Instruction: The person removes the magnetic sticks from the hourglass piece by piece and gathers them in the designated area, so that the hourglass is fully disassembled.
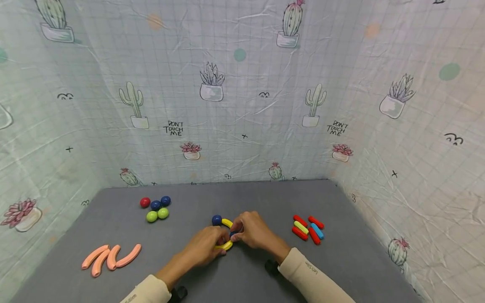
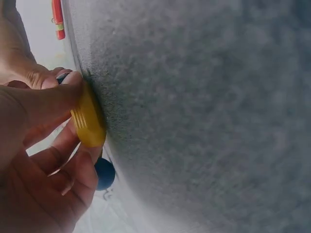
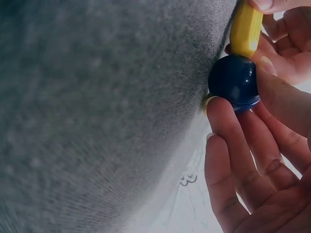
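Note:
Near the table's middle, my left hand [image 1: 203,247] pinches a yellow curved rod [image 2: 90,119] between thumb and fingers. Opposite it, my right hand [image 1: 253,230] holds a dark blue ball [image 3: 233,80] with its thumb and fingertips. One end of the yellow rod meets this ball in the right wrist view; how firmly they are joined I cannot tell. A second yellow curved rod [image 1: 227,222] runs from beside the right fingers to another blue ball [image 1: 217,220] on the far side. Fingers hide part of the pieces.
At the far left lie a red ball [image 1: 145,202], two blue balls [image 1: 155,205] and two green balls [image 1: 152,216]. Several salmon-coloured curved rods [image 1: 99,261] are nearer on the left. To the right are several red sticks [image 1: 299,233], a yellow-green stick [image 1: 301,227] and a blue stick [image 1: 317,231].

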